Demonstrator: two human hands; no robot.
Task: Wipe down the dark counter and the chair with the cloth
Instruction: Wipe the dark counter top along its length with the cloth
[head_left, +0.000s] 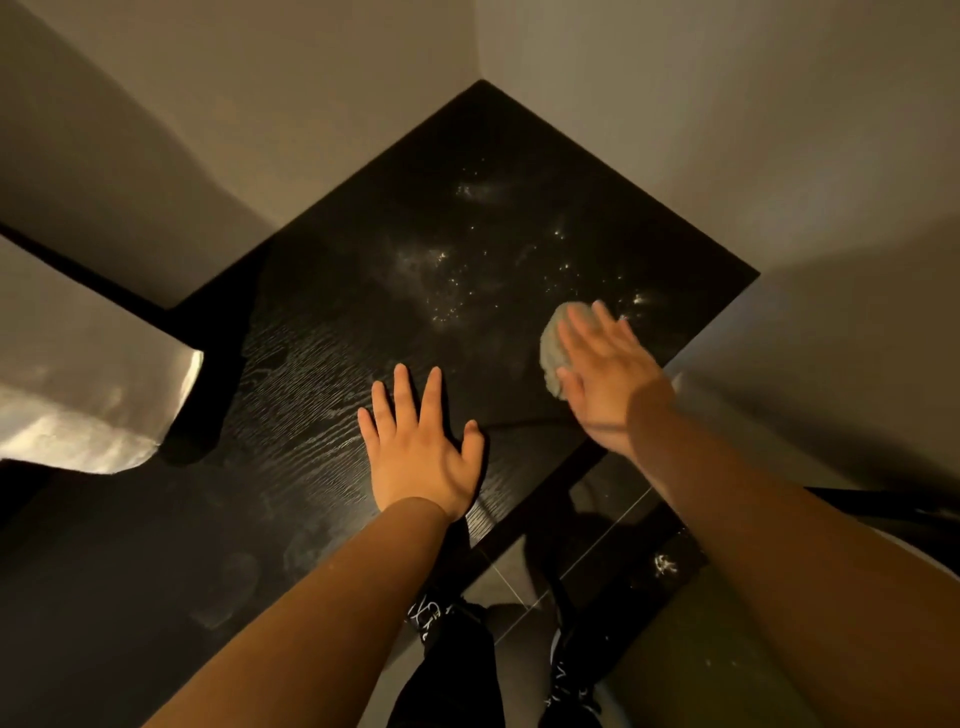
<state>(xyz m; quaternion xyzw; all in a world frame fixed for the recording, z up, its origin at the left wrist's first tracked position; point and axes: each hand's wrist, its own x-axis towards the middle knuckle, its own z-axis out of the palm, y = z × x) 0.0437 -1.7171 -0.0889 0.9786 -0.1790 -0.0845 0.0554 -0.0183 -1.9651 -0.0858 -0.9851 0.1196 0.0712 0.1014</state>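
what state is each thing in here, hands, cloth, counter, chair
left hand: flat on the counter, fingers spread
right hand: pressing flat on the cloth, blurred
cloth: bunched, on the counter under the right hand
counter: pale specks and smears across its middle
chair: left of the counter, untouched

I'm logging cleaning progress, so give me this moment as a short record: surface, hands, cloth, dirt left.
surface: dark counter, set in a wall corner
left hand: flat on the counter, fingers spread, holding nothing
right hand: straight fingers pressing the cloth, blurred
cloth: pale, bunched, near the counter's right edge
dirt: white specks across the counter's middle
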